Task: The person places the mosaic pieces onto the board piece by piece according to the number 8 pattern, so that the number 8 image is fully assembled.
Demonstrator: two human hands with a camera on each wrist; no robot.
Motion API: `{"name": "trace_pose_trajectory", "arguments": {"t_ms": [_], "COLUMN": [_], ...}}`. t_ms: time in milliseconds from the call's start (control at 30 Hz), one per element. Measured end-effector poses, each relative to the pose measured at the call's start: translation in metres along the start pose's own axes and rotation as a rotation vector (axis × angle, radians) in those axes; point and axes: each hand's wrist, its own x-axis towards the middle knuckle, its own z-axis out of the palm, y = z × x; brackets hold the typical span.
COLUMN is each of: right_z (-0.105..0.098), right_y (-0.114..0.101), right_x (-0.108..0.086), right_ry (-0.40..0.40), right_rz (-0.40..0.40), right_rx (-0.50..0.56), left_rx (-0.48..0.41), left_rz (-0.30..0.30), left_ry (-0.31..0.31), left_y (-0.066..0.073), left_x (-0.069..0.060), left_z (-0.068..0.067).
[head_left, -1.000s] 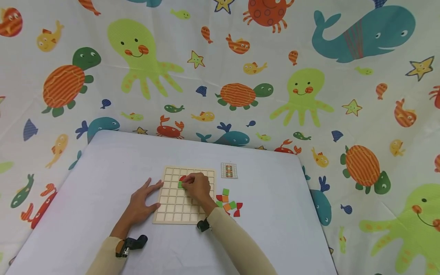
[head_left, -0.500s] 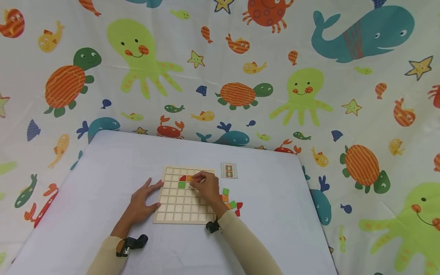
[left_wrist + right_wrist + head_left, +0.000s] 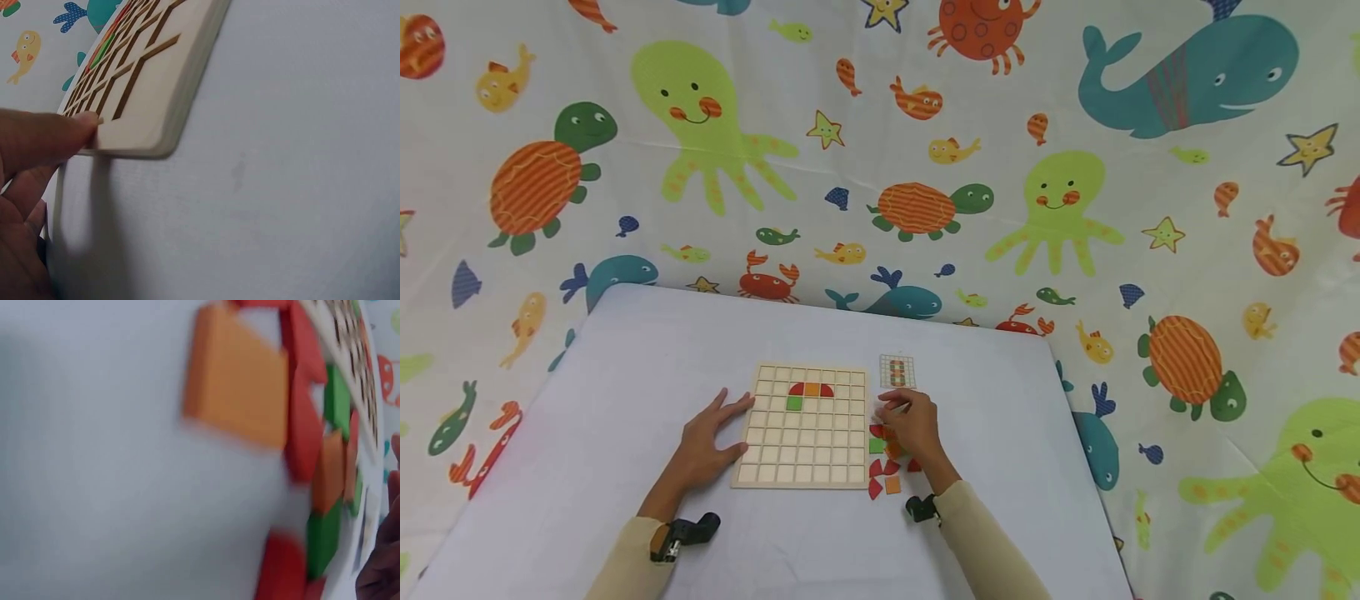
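Note:
The wooden grid board (image 3: 808, 458) lies flat on the table. In its upper cells sit a red rounded tile (image 3: 797, 389), an orange square tile (image 3: 812, 389), another red rounded tile (image 3: 827, 390) and, one row lower, a green square tile (image 3: 794, 403). My left hand (image 3: 703, 443) rests against the board's left edge with fingers spread; the left wrist view shows its thumb (image 3: 78, 125) touching the rim. Just right of the board, my right hand (image 3: 913, 425) hovers over the loose tiles. Its thumb and forefinger stand apart, with nothing visible between them.
Several loose tiles lie beside the board's right edge, among them a green square (image 3: 877, 446) and an orange square (image 3: 892, 485). A small pattern card (image 3: 897, 371) lies behind them. A patterned cloth (image 3: 850, 167) hangs behind the white table (image 3: 1015, 400).
My right hand has moved rightward off the board to the loose tiles. A red tile now shows right of the orange one in the grid. My left hand has stayed put.

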Motion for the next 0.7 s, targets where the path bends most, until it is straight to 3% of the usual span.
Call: {"name": "trace_pose_trajectory", "arguments": {"t_ms": [167,367,700], "right_z": [-0.009,-0.009,-0.011], "right_y": [0.012,0.016,0.012], "right_x": [-0.002,-0.004,-0.003], "right_ry": [0.038,0.028,0.014], "right_rz": [0.081,0.115,0.074], "right_rx": [-0.09,-0.137,-0.121], "left_rx": [-0.004,-0.008,-0.003], "left_rz": [-0.007,-0.002,-0.003], "left_ry": [-0.013,-0.001,-0.015], "left_y": [0.002,0.003,0.002], "left_x": [0.0,0.002,0.003], "left_z": [-0.003,-0.003,-0.004]}}
